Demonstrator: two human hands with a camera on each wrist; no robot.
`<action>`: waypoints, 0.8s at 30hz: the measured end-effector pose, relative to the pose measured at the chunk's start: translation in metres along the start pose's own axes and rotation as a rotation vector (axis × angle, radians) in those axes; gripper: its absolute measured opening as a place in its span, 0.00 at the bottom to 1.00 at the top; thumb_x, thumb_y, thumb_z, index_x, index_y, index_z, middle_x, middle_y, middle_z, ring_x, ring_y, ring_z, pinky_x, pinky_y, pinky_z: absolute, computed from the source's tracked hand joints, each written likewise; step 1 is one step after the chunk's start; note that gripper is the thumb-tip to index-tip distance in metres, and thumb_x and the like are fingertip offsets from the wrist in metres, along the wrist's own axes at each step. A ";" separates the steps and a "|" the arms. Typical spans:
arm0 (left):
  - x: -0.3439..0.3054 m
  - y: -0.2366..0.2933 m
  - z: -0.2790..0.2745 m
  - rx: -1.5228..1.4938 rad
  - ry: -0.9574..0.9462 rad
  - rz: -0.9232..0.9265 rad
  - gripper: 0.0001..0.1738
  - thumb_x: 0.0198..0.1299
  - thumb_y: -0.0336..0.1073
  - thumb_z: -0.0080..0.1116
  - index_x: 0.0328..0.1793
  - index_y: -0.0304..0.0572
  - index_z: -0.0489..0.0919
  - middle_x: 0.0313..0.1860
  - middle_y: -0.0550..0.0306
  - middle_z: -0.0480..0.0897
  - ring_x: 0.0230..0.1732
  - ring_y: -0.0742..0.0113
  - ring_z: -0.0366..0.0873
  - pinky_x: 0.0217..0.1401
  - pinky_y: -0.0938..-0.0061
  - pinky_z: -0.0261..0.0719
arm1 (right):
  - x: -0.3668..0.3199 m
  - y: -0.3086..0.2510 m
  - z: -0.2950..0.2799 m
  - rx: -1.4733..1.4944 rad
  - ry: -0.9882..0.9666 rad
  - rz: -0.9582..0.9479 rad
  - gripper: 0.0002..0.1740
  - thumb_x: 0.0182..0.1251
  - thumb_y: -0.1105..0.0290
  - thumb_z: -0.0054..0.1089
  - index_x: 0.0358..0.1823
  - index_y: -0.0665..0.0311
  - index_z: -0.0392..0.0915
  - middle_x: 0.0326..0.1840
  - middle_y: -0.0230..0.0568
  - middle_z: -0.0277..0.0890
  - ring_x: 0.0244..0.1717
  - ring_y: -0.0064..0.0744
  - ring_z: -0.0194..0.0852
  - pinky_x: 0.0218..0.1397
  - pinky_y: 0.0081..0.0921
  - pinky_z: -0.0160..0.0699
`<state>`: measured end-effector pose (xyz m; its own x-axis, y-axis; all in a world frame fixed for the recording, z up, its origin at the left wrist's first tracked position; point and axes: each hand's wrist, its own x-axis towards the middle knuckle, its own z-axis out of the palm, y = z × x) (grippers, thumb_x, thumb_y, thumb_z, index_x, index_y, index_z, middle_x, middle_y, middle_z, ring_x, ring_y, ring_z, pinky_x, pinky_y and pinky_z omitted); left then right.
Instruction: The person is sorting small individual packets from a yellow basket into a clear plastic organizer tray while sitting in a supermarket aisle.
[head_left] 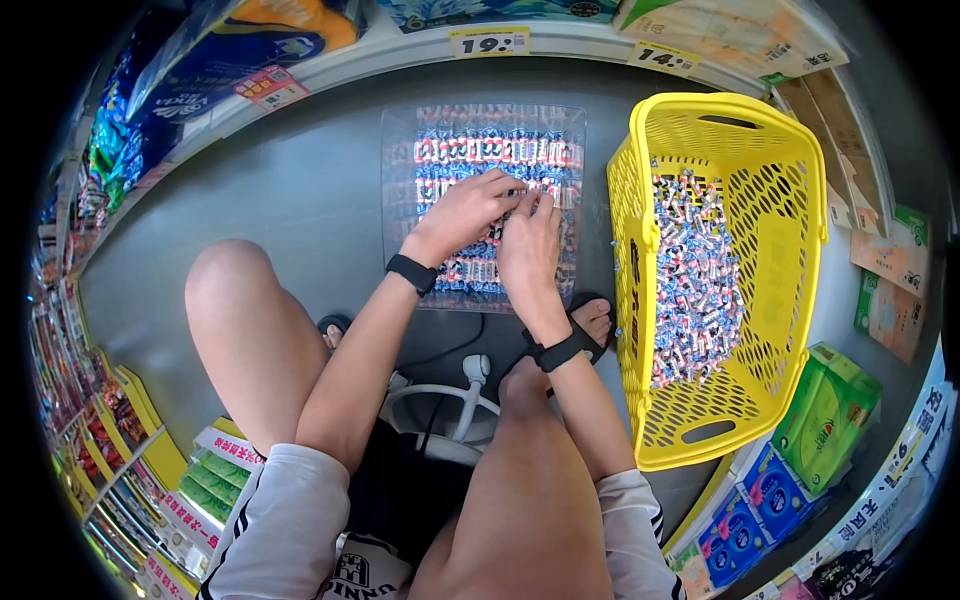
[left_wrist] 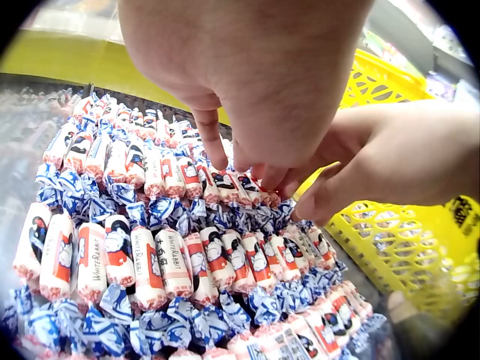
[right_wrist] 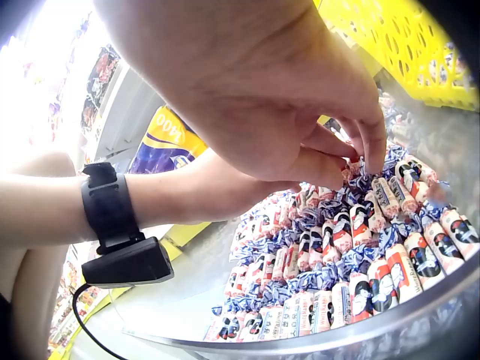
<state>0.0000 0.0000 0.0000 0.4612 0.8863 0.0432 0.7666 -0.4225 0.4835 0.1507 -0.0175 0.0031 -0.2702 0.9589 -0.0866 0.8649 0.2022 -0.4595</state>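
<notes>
Rows of wrapped candies (head_left: pixel 470 270) with red, white and blue wrappers lie side by side in a clear box (head_left: pixel 397 200). Both hands are over the box, their fingertips close together. My left hand (head_left: pixel 465 212) reaches down to a middle row; in the left wrist view its fingertips touch the candies, but whether they pinch one is hidden. Thumb and fingers of my right hand (head_left: pixel 530 250) come together around a small candy (right_wrist: pixel 351 171) in the right wrist view. Several finished-looking rows (left_wrist: pixel 172 262) show in the left wrist view, wrapper ends touching.
A yellow basket (head_left: pixel 780 290) holding a loose pile of candies (head_left: pixel 695 280) stands right of the box. Shelves with price tags (head_left: pixel 490 42) curve around the far side. A white stool base (head_left: pixel 470 400), the person's legs and feet are near the box; green tissue packs (head_left: pixel 825 415) stand lower right.
</notes>
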 end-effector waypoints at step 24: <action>0.003 0.001 -0.005 -0.021 0.131 -0.002 0.30 0.50 0.17 0.65 0.63 0.42 0.88 0.65 0.53 0.84 0.63 0.49 0.81 0.70 0.56 0.82 | -0.007 -0.005 -0.008 -0.029 0.035 -0.037 0.28 0.64 0.82 0.63 0.65 0.90 0.73 0.60 0.64 0.75 0.64 0.56 0.76 0.68 0.40 0.80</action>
<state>0.0004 0.0032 0.0048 0.3962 0.9049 0.1553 0.7575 -0.4178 0.5016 0.1515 -0.0239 0.0135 -0.2879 0.9569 -0.0386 0.8664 0.2431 -0.4362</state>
